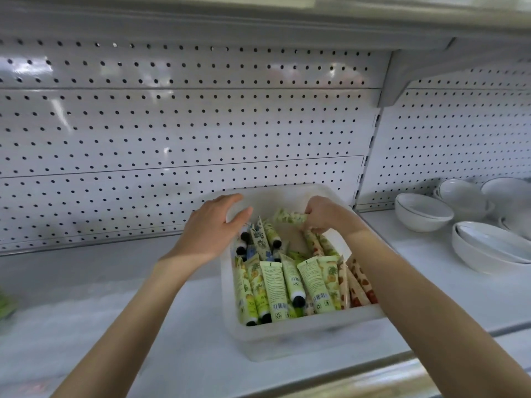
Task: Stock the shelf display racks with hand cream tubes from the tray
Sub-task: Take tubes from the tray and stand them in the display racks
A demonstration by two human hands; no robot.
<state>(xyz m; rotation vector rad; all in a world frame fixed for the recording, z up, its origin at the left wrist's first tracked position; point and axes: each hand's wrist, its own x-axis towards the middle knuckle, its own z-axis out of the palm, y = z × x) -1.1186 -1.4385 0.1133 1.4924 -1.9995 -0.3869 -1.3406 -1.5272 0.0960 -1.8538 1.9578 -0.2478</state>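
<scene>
Tray (287, 337) full of hand cream tubes (287, 282), with one being picked out.

Left hand (214, 225) rests loose and open on the tray's left edge, likely to stop it sliding on the shelf (86, 326). The pile of tubes lies inside, black caps mostly toward the person. Right hand (324, 215) is curled tight round one green leafy tube (288, 216) at the back of the tray. The tube pokes out to the left of the fist, a bit above the pile. White bowls (422, 211) sit well apart on the right.
</scene>
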